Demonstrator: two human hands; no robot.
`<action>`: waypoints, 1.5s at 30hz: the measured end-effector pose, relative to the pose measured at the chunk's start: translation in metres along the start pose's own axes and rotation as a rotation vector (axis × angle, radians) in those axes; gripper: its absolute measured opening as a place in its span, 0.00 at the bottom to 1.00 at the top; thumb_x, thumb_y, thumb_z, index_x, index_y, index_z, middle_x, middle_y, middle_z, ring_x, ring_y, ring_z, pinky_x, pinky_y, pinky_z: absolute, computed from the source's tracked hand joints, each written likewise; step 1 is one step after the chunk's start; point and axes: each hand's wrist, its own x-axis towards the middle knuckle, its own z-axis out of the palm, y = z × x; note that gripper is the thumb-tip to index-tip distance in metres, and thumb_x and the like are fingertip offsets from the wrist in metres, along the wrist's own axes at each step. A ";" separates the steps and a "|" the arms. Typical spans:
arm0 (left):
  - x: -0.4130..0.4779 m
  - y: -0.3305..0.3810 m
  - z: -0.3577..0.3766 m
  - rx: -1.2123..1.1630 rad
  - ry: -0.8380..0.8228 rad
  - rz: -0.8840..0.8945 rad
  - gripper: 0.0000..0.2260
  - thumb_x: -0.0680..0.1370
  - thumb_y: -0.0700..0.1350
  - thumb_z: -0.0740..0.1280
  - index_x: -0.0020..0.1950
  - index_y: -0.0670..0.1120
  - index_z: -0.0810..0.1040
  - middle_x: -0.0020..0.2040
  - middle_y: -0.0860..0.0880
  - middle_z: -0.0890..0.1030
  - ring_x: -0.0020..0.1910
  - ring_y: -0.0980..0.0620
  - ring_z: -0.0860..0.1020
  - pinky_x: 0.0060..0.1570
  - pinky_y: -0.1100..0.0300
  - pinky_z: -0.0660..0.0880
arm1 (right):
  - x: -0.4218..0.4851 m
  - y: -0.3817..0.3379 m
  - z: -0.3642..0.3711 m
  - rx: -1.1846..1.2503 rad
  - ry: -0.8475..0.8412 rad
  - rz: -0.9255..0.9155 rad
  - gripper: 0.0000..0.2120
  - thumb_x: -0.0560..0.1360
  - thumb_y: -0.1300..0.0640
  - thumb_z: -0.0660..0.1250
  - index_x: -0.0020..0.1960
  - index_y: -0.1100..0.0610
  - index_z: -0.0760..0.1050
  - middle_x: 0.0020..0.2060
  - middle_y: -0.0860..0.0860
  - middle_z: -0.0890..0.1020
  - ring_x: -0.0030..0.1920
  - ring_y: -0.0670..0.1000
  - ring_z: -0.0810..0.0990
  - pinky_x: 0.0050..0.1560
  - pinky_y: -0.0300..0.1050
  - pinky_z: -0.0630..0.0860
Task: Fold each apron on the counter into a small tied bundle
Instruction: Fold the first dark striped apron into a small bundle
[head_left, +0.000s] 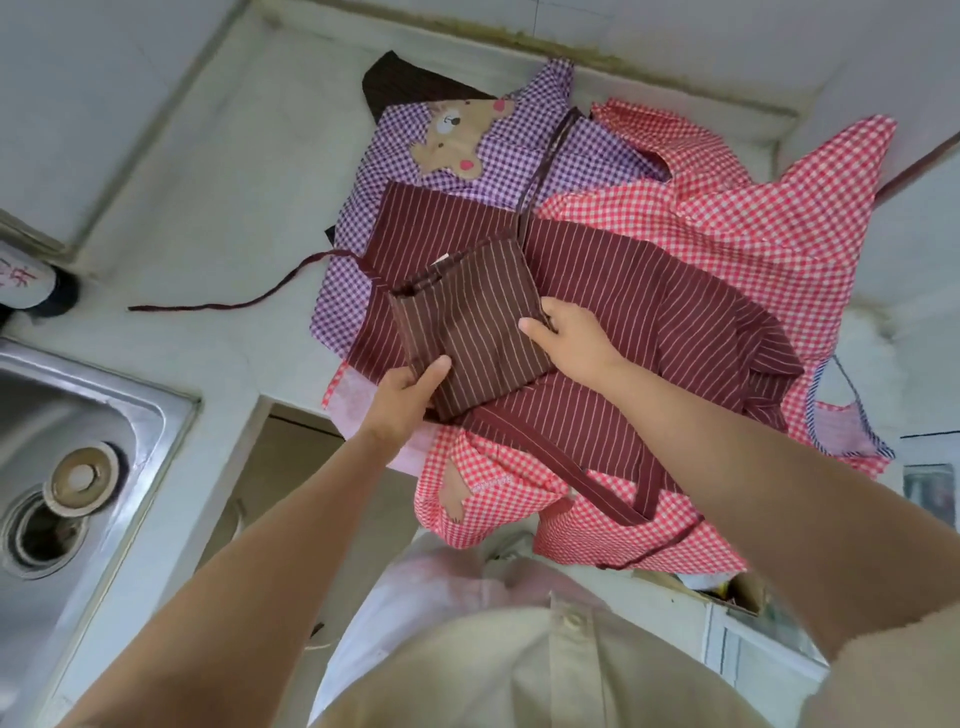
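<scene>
Step in hand: We are judging this as the folding stage on the brown striped apron (478, 332). It is already a compact folded panel, but no tie is wrapped round it yet.
Where it is lying: It is sitting on top of the pile, over the spread maroon striped apron (649, 291), toward the front of the desk (208, 208).
Left hand: Our left hand (410, 389) is pinching the panel's near left corner, thumb on top.
Right hand: Our right hand (571, 338) is gripping the panel's right edge, thumb pressing on the cloth. We cannot tell whether a strap is also caught in the fingers.
Ties: A dark strap (540, 166) is running from the panel's far corner up across the purple checked apron (498, 150). Another strap (223, 307) is trailing leftward over the bare desk.
Waiting in the pile: The red checked apron (753, 218) is lying crumpled on the right and hanging over the front edge.
Next move: We are expecting one more fold or a roll to shrink the panel. After that, one hand would be pinning it while the other is gathering the straps and winding them round for a knot.
Watch for: The layers are looking loose at the panel's far end, so easing either grip early is likely to let them open.
</scene>
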 end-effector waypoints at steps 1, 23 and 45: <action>0.004 -0.001 0.000 -0.017 0.040 -0.026 0.09 0.81 0.49 0.65 0.52 0.45 0.80 0.49 0.52 0.84 0.49 0.55 0.82 0.48 0.64 0.79 | 0.004 0.001 0.003 -0.051 0.014 0.021 0.10 0.82 0.51 0.60 0.47 0.56 0.74 0.40 0.49 0.80 0.41 0.48 0.79 0.47 0.48 0.76; 0.032 -0.015 0.010 1.244 0.005 0.532 0.39 0.75 0.53 0.70 0.80 0.48 0.53 0.80 0.42 0.52 0.78 0.42 0.52 0.76 0.47 0.54 | 0.018 -0.003 -0.007 -0.393 0.036 -0.384 0.33 0.75 0.45 0.68 0.76 0.51 0.61 0.75 0.47 0.63 0.75 0.48 0.61 0.76 0.51 0.56; 0.060 0.023 -0.020 0.289 0.509 0.054 0.13 0.78 0.56 0.68 0.50 0.46 0.76 0.43 0.52 0.81 0.44 0.52 0.80 0.48 0.54 0.78 | 0.099 -0.019 0.010 -0.146 0.059 0.086 0.22 0.76 0.41 0.66 0.40 0.61 0.77 0.37 0.53 0.81 0.38 0.52 0.80 0.41 0.53 0.77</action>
